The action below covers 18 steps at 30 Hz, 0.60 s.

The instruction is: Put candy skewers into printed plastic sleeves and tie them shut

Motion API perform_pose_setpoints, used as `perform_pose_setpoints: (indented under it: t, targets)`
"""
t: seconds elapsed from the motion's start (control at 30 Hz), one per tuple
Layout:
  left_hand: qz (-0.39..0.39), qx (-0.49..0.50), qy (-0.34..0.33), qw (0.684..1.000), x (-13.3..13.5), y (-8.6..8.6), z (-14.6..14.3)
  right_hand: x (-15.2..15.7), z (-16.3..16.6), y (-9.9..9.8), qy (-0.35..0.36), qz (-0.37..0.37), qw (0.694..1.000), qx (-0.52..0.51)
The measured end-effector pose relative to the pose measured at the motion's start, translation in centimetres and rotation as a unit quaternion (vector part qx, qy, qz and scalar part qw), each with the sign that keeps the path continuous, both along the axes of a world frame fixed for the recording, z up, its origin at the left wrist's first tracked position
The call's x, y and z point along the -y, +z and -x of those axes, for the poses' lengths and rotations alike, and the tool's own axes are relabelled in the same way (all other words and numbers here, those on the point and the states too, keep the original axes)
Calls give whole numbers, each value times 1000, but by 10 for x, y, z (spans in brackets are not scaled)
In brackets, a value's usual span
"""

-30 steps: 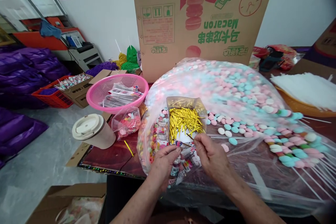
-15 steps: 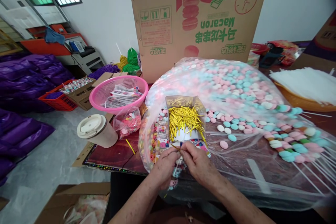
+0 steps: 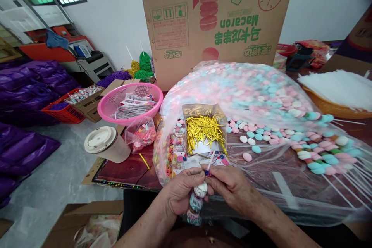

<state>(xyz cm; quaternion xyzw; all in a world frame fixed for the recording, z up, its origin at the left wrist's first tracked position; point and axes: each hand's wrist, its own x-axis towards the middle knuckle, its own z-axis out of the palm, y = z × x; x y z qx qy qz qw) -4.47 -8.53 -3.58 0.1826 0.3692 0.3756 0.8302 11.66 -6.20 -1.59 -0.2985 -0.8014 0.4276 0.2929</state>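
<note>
Two hands meet, lower center: the left hand (image 3: 181,192) pinches a wrapped skewer (image 3: 197,203) at its neck, where a gold tie (image 3: 200,166), held clear a second earlier, now sits, apparently mid-twist; the right hand (image 3: 231,188) pinches the neck too.

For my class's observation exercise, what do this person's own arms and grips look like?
The left forearm and right forearm are bare, with no sleeve in view. The left grip and right grip are ungloved; no watch, bracelet or ring shows.
</note>
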Motion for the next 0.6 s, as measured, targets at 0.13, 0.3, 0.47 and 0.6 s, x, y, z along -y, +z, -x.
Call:
perform_pose_setpoints:
  t: [0.13,0.3,0.47,0.6]
  targets:
    - [-14,56,-13,998,1,2,-5,-3,-1,2,47,129,990,-31]
    - [7,-57,160,985,-2,-1,-16,2,14,-20,-150,181,972,-28]
    - [-51,-162,197,966,0,-7,-23,3,13,-27,-139,77,987,35]
    - [-192,-341,196,899,2,-9,-24,0,7,-23,-125,-6,986,106]
